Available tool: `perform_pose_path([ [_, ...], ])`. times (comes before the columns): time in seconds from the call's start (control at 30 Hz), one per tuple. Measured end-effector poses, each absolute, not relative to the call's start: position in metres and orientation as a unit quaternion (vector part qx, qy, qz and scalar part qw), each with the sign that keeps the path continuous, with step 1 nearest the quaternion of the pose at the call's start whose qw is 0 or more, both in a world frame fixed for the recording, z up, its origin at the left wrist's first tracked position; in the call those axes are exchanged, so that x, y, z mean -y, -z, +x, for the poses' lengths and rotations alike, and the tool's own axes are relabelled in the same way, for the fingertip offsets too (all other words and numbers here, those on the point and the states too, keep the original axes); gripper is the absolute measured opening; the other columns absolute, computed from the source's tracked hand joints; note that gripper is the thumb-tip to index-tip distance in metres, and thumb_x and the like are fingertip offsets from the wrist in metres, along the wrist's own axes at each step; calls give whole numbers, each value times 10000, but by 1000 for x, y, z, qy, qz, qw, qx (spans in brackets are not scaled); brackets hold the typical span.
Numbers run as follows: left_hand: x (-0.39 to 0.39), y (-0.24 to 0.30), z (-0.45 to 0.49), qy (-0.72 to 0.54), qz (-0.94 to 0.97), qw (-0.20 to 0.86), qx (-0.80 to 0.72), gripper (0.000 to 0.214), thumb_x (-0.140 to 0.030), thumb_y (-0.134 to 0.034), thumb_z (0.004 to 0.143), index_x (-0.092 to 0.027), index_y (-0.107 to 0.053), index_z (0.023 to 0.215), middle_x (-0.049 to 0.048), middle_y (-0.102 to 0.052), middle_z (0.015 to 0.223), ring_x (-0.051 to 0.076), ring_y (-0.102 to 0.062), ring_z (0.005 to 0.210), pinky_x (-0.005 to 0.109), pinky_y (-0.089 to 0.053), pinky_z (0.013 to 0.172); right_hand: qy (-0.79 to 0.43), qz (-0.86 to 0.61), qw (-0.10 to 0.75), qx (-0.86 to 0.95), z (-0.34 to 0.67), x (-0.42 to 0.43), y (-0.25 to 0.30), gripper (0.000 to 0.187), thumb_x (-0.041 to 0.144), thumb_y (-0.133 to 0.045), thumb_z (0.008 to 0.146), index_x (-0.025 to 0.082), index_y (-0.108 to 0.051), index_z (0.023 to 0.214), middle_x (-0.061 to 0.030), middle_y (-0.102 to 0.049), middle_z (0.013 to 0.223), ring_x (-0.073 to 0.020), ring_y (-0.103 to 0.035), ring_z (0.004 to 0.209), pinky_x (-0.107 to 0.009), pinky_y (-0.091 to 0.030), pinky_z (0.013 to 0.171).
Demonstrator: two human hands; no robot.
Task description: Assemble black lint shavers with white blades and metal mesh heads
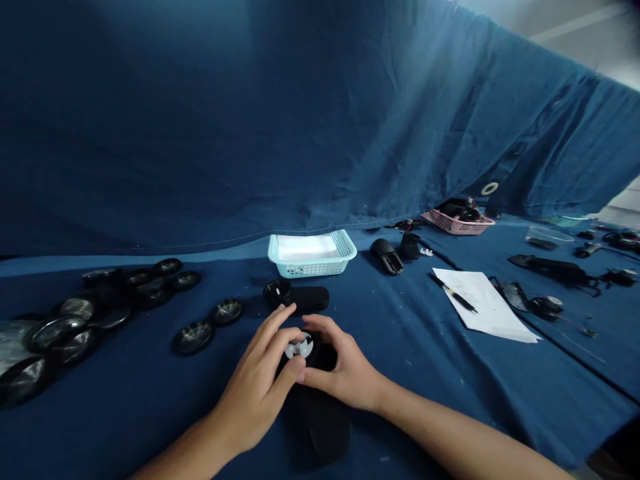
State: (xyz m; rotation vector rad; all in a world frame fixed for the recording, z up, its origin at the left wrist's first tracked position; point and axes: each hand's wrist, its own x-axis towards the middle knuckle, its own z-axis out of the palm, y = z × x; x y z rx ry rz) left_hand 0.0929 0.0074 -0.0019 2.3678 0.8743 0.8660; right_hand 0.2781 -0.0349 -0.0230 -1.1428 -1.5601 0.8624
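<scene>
In the head view, a black plastic housing (323, 427) with a round, hollow head lies on the blue cloth in front of me. A small white finned plastic piece (300, 347) sits at the mouth of that head. My left hand (265, 373) is closed on the white piece, its thumb and fingers at the edges. From the other side my right hand (345, 367) curls round the black head, thumb tip close to the left thumb. My hands hide part of the head. Just beyond them lies a similar black housing (309, 297) with a round open end.
A light blue basket (313, 269) holds something white. Several round black covers (194, 337) lie on the left. Rightward are another black shell (387, 256), white paper (485, 307) with a black pen-like tool (455, 293), a pink basket (457, 223) of parts, and loose black parts.
</scene>
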Motion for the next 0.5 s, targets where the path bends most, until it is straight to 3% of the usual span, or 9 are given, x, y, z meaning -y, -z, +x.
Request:
perform_pose_path([
  [0.2, -9, 0, 90, -319, 868, 254, -283, 268, -405, -410, 991, -252, -598, 1106, 65, -402, 1496, 312, -363, 1383, 525, -390, 1110, -360, -465, 489, 645, 277, 35, 22, 769, 365, -850, 676, 264, -463, 1333, -64, -636, 1238, -234, -617, 1129, -418, -480, 994],
  [0.37, -13, 3, 88, -300, 878, 265, -263, 305, -447, -420, 987, -285, -579, 1191, 46, -359, 1522, 302, -329, 1403, 505, -357, 1137, -358, -448, 496, 652, 278, 35, 19, 739, 346, -832, 705, 280, -458, 1339, -52, -639, 1249, -224, -613, 1143, -398, -475, 996],
  [0.5, -13, 2, 87, -306, 883, 258, -244, 284, -453, -418, 988, -263, -614, 1067, 38, -400, 1493, 284, -350, 1389, 469, -360, 1137, -361, -433, 499, 658, 280, 35, 18, 730, 336, -827, 715, 282, -464, 1346, -49, -631, 1260, -221, -599, 1162, -386, -467, 1004],
])
